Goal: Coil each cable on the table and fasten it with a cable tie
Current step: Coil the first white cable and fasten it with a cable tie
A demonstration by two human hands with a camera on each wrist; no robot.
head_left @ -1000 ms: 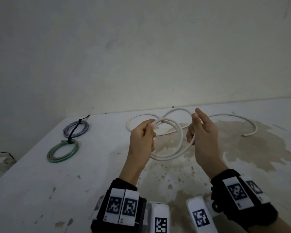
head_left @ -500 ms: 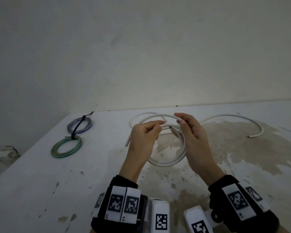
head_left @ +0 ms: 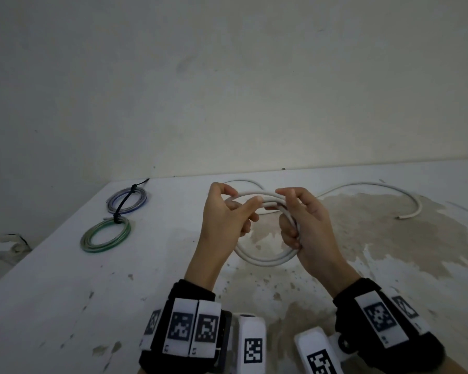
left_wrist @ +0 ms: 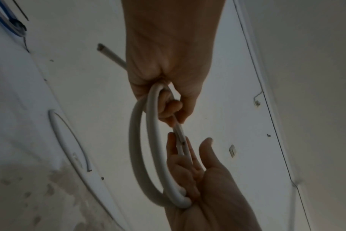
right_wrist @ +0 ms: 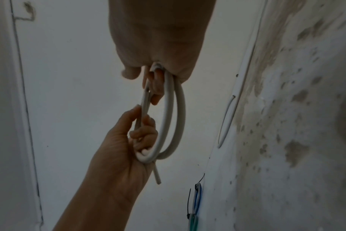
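Hands both clamped on white cable [head_left: 265, 259]: left hand [head_left: 224, 220] pinching loops together, right hand [head_left: 305, 222] gripping coil, probably so it can't spring open; tail trails across table [head_left: 65, 292].

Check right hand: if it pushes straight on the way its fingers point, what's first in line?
Probably the left hand: the right hand points left across the white cable loops that both grip. Depth unclear.

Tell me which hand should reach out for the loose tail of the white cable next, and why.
Right hand, probably. The uncoiled tail of the white cable trails off on its side of the table. The left hand pinches the loops together, so it can keep the coil steady.
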